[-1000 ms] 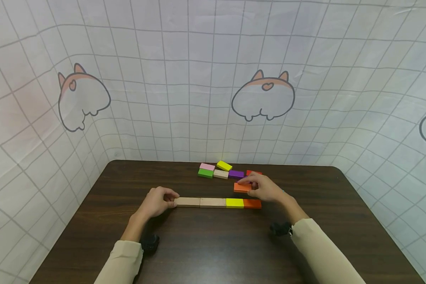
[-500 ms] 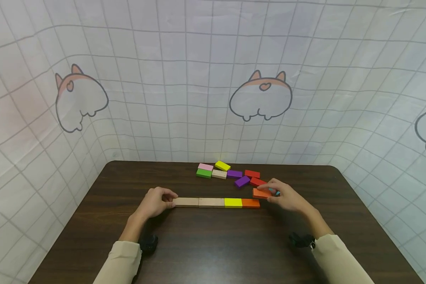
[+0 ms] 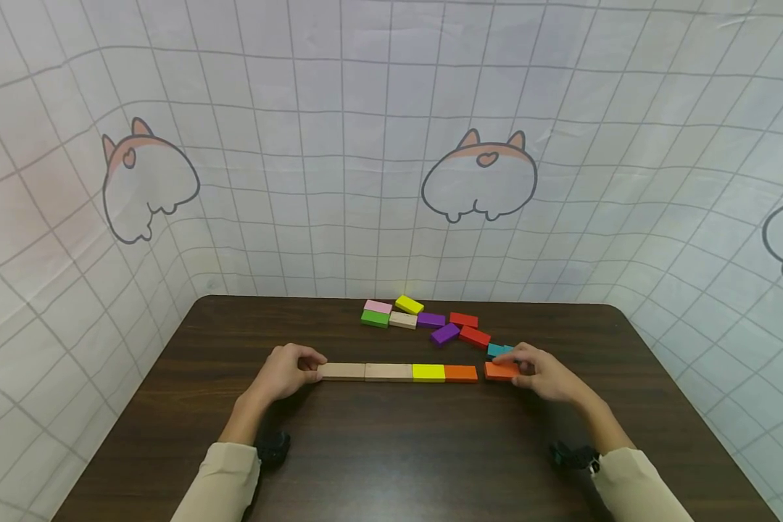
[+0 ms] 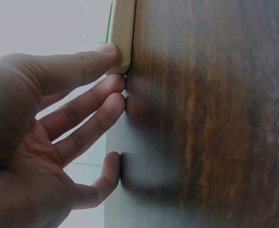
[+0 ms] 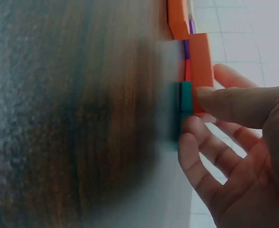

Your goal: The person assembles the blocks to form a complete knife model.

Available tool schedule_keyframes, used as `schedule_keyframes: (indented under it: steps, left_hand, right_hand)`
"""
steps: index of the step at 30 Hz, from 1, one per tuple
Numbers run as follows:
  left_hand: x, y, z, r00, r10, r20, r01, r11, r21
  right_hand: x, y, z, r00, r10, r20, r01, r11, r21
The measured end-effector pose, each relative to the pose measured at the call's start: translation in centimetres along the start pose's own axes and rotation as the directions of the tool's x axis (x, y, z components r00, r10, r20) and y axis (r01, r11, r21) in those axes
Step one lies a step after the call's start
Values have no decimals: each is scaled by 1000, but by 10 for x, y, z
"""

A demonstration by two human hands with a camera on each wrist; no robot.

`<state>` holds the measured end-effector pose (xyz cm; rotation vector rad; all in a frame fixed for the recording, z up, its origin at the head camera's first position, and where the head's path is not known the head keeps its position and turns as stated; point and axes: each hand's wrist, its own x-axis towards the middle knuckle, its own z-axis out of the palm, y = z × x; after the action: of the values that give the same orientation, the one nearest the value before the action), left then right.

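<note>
A straight row lies across the table, formed by a plain wooden block point(image 3: 343, 371) at its left end, a second plain wooden block point(image 3: 388, 372), a yellow block point(image 3: 428, 373) and an orange block point(image 3: 460, 373). My left hand point(image 3: 288, 373) pinches the row's left end; the left wrist view shows its thumb point(image 4: 94, 61) on the block's side and other fingertips against the table. Just right of the row, across a small gap, my right hand point(image 3: 548, 373) pinches another orange block point(image 3: 498, 370). In the right wrist view this orange block point(image 5: 202, 66) tilts slightly against the row.
Behind the row lie loose blocks: teal point(image 3: 496, 351), red point(image 3: 475, 336), purple point(image 3: 445, 334), plain wood point(image 3: 403, 320), green point(image 3: 375, 318), pink point(image 3: 378, 307) and yellow point(image 3: 409, 304). A white gridded curtain point(image 3: 313, 217) stands behind the dark table point(image 3: 391, 449).
My right hand has carried the orange block from behind the row rightward and toward me, to beyond the row's right end. The left hand stays on the left end block.
</note>
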<state>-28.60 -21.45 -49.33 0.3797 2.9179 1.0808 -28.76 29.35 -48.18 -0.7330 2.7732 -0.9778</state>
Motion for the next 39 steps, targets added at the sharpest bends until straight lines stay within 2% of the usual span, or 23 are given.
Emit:
schedule_keyframes:
  steps: [7,18,39]
  left_hand:
    - [1,0,1,1000,-10,-5,10,1000,3]
    - [1,2,0,1000,-16,2,16,1000,-2]
    - [0,1,0,1000,-11,-2,11,1000,6]
  right_hand:
    - [1,9,2,999,6,47,-7,1000,6]
    - [8,12,3,996,59,65,-61,998,23]
    - [18,2,10,997,24,79,-27,999,37]
